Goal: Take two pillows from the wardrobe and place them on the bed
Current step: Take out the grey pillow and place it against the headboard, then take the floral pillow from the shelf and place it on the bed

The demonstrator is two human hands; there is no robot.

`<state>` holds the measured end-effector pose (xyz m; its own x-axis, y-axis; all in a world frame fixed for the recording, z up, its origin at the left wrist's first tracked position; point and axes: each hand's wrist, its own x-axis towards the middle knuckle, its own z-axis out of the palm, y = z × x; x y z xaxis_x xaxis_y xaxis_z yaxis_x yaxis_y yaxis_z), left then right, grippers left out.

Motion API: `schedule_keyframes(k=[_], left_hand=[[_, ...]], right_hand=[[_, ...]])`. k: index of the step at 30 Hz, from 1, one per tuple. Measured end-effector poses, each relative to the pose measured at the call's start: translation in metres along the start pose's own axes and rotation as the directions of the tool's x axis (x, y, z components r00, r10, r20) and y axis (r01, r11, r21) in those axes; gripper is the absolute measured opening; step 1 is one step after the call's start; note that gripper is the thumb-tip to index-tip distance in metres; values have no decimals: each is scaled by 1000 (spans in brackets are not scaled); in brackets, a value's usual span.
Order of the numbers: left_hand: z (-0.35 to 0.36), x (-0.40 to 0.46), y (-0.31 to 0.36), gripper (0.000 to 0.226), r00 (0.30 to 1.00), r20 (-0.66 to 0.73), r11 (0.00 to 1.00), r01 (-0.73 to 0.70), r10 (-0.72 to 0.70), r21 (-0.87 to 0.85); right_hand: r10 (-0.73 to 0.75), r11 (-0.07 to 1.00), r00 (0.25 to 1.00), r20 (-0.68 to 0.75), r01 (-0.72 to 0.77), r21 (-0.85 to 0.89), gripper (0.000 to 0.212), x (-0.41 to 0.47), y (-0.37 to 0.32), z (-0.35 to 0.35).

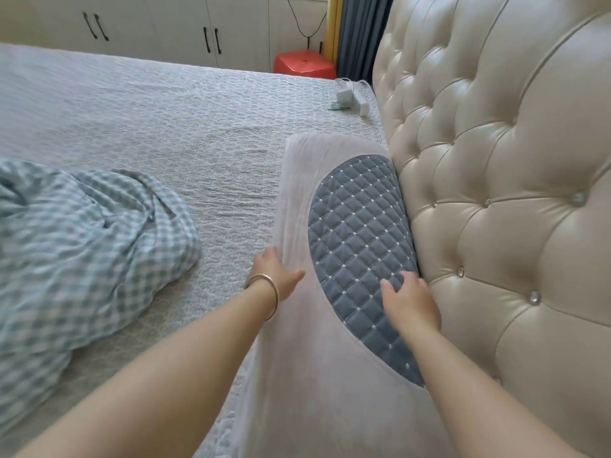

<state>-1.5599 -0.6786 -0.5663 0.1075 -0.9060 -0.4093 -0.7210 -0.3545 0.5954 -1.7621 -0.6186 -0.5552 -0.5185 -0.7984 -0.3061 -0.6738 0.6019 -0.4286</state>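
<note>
While the pillow [297,206] lies on the bed [148,127], its long side touching the tufted headboard [496,160], both hands rest on its near part. The left hand [276,276] curls around the outer edge, with a bangle [264,292] on the wrist; the right hand [411,300] lies flat, fingers spread, on the quilted blue panel [353,233]. I see only one pillow, so I judge the task is half done. If the hands push too hard, the pillow may slide crooked along the headboard. A second pillow placed further along could land on the chargers [352,97] at the far corner. The checked blanket [82,252] lies well apart.
</note>
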Motion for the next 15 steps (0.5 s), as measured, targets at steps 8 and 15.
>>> schedule_keyframes(k=[8, 15], left_hand=[[-110, -101, 22, 35, 982, -66, 978, -184, 177, -104], [-254, -234, -62, 28, 968, -240, 978, -117, 73, -175]], right_hand=[[-199, 956, 979, 45, 184, 228, 39, -113, -98, -60], [-412, 885, 880, 237, 325, 333, 35, -285, -174, -76]])
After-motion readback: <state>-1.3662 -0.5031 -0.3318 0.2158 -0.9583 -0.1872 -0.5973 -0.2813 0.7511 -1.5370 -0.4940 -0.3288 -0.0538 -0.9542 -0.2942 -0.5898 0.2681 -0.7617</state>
